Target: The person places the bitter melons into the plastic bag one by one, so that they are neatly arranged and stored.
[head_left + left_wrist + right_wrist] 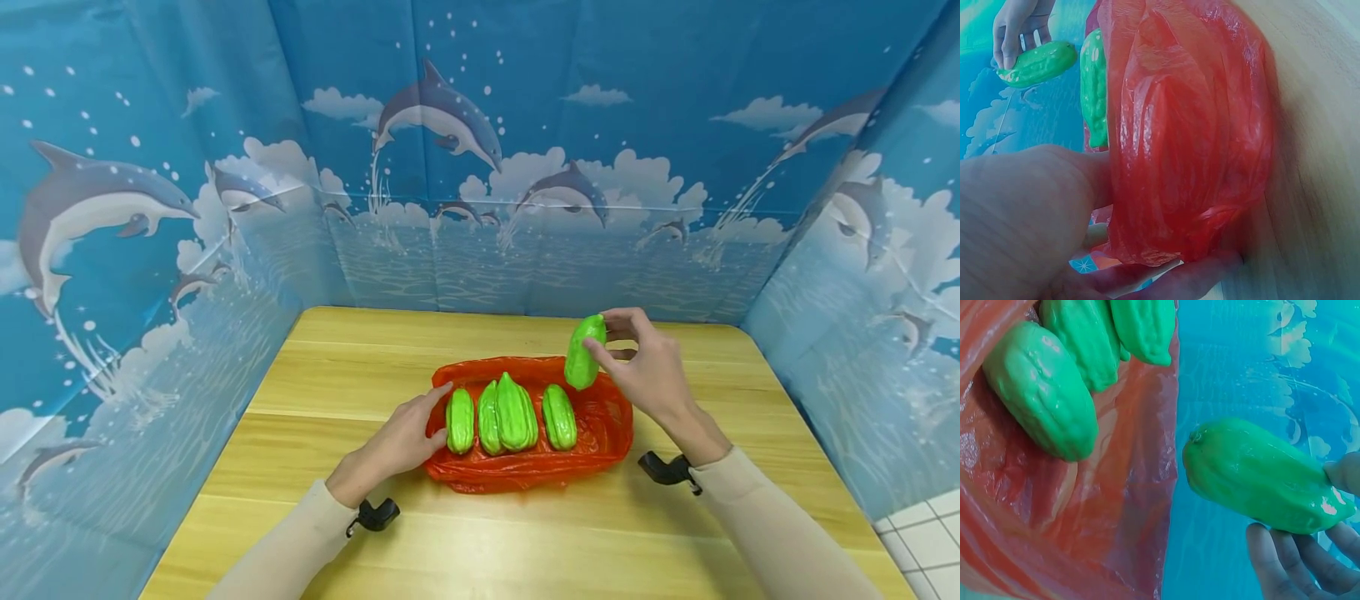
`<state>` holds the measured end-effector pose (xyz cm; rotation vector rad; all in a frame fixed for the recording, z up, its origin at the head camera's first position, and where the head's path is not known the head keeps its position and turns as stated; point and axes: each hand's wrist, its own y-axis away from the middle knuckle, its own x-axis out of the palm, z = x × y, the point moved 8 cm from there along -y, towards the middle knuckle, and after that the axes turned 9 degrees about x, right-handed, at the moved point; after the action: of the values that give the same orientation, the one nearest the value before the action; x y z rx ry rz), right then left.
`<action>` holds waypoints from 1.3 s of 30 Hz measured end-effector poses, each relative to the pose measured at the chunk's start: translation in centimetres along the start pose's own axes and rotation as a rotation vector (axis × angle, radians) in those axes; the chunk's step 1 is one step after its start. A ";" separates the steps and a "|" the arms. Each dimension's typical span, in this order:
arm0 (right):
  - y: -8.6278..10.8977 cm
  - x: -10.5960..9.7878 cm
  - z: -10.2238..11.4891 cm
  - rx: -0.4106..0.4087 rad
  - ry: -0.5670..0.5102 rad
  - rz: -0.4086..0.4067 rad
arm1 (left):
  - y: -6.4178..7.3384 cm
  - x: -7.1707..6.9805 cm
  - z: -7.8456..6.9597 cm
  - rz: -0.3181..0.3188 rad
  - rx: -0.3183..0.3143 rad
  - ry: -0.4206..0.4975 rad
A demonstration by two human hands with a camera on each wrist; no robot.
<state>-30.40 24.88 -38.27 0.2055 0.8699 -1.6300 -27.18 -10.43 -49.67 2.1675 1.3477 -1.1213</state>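
Observation:
A red plastic bag (517,482) lies opened wide on the table, with several green ridged gourds (558,417) in a row inside it. My right hand (648,362) holds another green gourd (583,354) above the bag's right back rim. In the right wrist view, thumb and fingertips pinch this gourd (1260,478) near its pointed end, its blunt end tipped toward the bag. At the bag's left end, my left hand (408,429) grips the rim beside the leftmost gourd (460,421). The left wrist view shows its fingers around the red film (1179,137), the thumb partly hidden behind it.
Under the bag is a yellow wood-grain table (360,358). A blue curtain (480,250) printed with dolphins stands along the table's back and sides. Black wrist mounts (666,468) hang below both cuffs. White floor tiles (926,537) show at lower right.

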 end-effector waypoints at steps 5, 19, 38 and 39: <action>0.1 0.5 0.2 -0.002 0.019 0.025 | 0.0 0.0 0.0 0.002 -0.006 -0.002; 0.3 2.0 0.3 0.033 0.081 0.125 | 0.0 -0.2 -0.1 -0.008 0.011 0.007; 0.7 4.1 0.3 0.091 0.103 0.263 | 0.1 -0.6 -0.6 -0.004 0.018 -0.011; 0.7 4.2 0.3 0.091 0.102 0.267 | 0.1 -0.7 -0.6 -0.007 0.021 -0.011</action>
<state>-30.80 21.43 -40.71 0.4527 0.8082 -1.4197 -26.97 -10.47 -48.77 2.1697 1.3455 -1.1536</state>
